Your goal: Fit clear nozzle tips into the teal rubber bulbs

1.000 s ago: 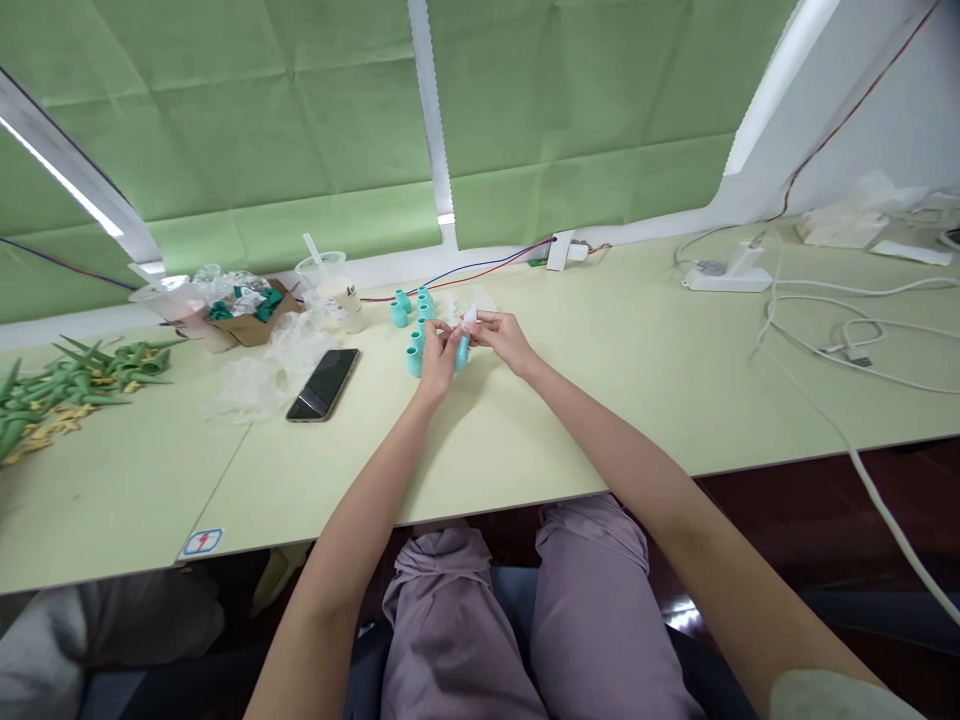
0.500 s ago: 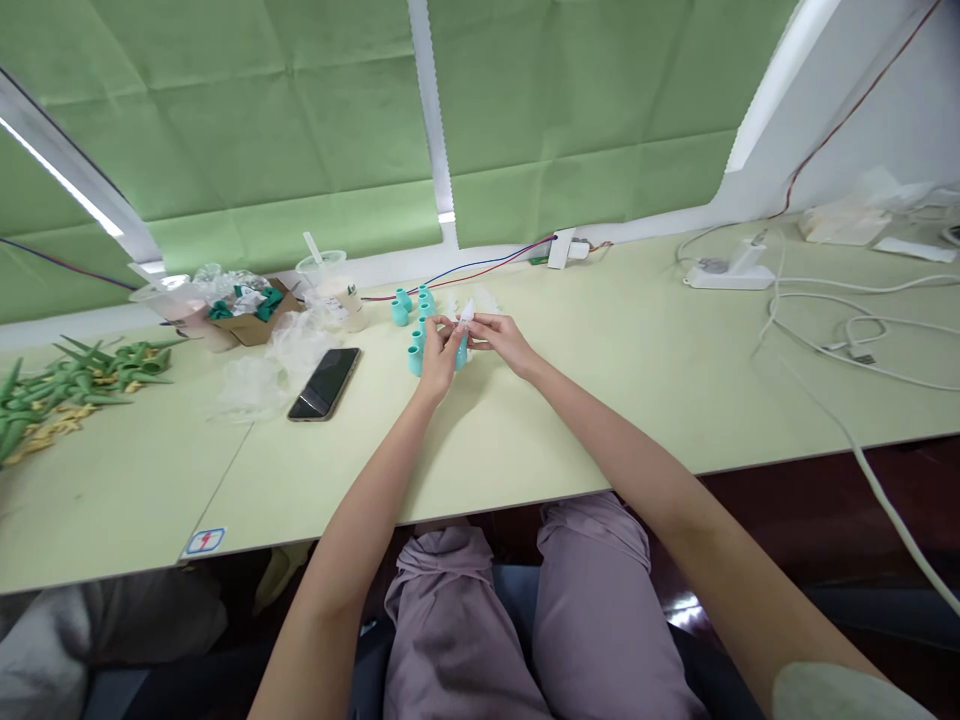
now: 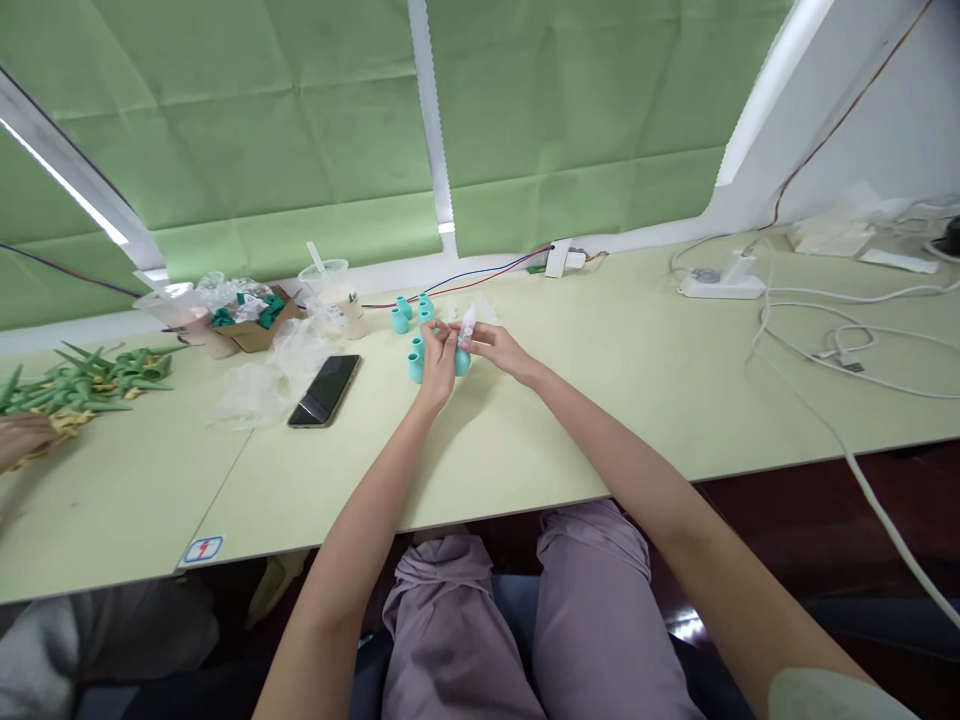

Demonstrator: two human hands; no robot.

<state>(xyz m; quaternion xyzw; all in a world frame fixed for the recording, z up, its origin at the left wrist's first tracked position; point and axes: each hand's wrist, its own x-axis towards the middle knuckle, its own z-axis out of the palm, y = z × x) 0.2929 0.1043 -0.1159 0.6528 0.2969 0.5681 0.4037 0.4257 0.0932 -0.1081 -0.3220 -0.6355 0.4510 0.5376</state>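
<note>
My left hand and my right hand meet over the far middle of the pale green table. Both are closed in a pinch on a small teal vase-shaped piece with a whitish clear bit sticking up from it. Several more teal pieces stand on the table just beyond and to the left of my hands. My fingers hide most of the held piece.
A black phone lies left of my hands beside crumpled clear plastic. Behind it stand a cardboard box and plastic cups. Green leaf-like parts lie far left, where another person's hand shows. White cables and a power strip fill the right.
My hands have stayed together on the teal piece, shifting only slightly. Another person's hand has come into view at the far left edge.
</note>
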